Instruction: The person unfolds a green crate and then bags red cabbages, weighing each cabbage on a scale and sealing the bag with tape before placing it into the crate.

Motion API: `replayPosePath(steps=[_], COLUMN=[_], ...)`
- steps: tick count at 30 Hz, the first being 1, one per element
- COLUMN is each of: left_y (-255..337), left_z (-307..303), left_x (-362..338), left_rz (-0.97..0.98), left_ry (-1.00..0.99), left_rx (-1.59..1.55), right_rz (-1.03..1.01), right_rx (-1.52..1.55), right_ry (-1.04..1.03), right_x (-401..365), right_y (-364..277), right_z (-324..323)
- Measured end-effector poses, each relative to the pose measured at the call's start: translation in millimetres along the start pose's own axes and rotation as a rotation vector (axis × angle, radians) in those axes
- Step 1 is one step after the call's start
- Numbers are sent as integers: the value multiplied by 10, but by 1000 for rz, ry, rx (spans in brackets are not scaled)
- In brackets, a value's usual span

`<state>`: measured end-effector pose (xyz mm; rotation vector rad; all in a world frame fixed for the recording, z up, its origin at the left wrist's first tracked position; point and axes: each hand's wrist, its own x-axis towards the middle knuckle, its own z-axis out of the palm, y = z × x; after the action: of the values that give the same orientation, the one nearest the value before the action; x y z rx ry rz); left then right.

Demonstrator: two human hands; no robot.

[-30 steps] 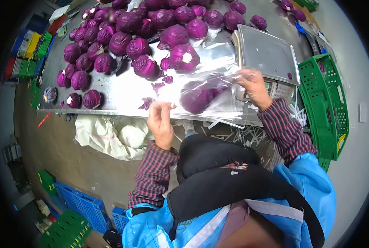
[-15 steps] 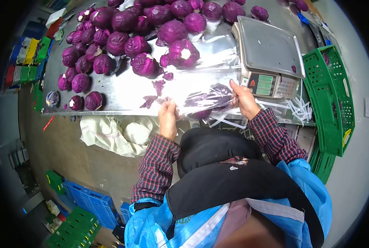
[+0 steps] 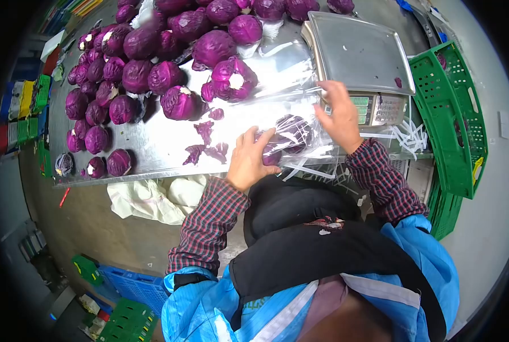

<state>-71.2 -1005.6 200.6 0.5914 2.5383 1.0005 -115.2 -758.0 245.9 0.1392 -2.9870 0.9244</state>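
Two purple cabbages (image 3: 293, 134) lie in a clear plastic bag at the table's front edge, below the scale. My left hand (image 3: 249, 158) grips the left one, its fingers over the top and its thumb low on the near side. To the right of the bag, my right hand (image 3: 341, 117) has its thumb and fingers apart, with fingertips right at the film's edge. More clear film (image 3: 291, 97) is spread flat just beyond the bag. Loose purple leaves (image 3: 203, 132) are scattered left of my left hand.
Many purple cabbages (image 3: 137, 76) crowd the metal table's left and far side. A digital scale (image 3: 357, 54) stands at the right, with white strips (image 3: 411, 138) beside it. Green crates (image 3: 451, 125) stand past the table's right edge. A white sack (image 3: 152, 199) hangs below the front edge.
My left hand has let go of the film's left side and moved onto the bagged cabbage. My right hand has opened and shifted slightly up. The view has turned a little.
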Motion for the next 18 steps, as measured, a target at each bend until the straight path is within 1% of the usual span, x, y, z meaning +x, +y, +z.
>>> replayPosePath(steps=[1,2,4,5,7,8,9,10,11,12,13,14,15,16,17,18], left_y=[-4,-6,-17,-61,-245,-362,-531,-661,-778,-816,-585,-450,-562,-472,-391,-249], left_z=[-7,-24,-64,-73,-50,-28,20,8,4,-2,-316,-535,-520,-606,-682,-758], left_x=[3,14,44,74,122,146,169,209,262,309,367,404,372,404,466,550], left_rz=[-12,-6,27,35,-45,-139,-232,-272,-309,-236,-438,-550,-541,-579,-627,-582], left_ry=[-16,-32,-43,-52,-43,-56,-83,-124,-167,-163,-299,-378,-355,-273,-263,-252], left_rx=[-10,-5,45,49,-212,-225,-450,-582,-715,-866,-924,-988,-1184,-1282,-1280,-1307], right_rz=[-384,-368,-302,-203,-82,-75,150,381,393,463,533,494,442,290,278,191], right_rx=[103,106,-73,133,105,112,260,409,416,519,622,752,916,908,894,901], right_ry=[63,70,-739,-842,-962,-961,-1074,-1170,-1154,-1105,-1050,-1202,-1011,-922,-785,-687], right_x=[24,57,182,228,415,485,546,582,571,529,481,486,337,272,216,175], right_y=[-77,-99,3,249,290,309,302,310,354,427,509,692,494,513,366,322], right_z=[10,92,327,558,612,607,563,526,506,482,468,480,259,67,-178,-294])
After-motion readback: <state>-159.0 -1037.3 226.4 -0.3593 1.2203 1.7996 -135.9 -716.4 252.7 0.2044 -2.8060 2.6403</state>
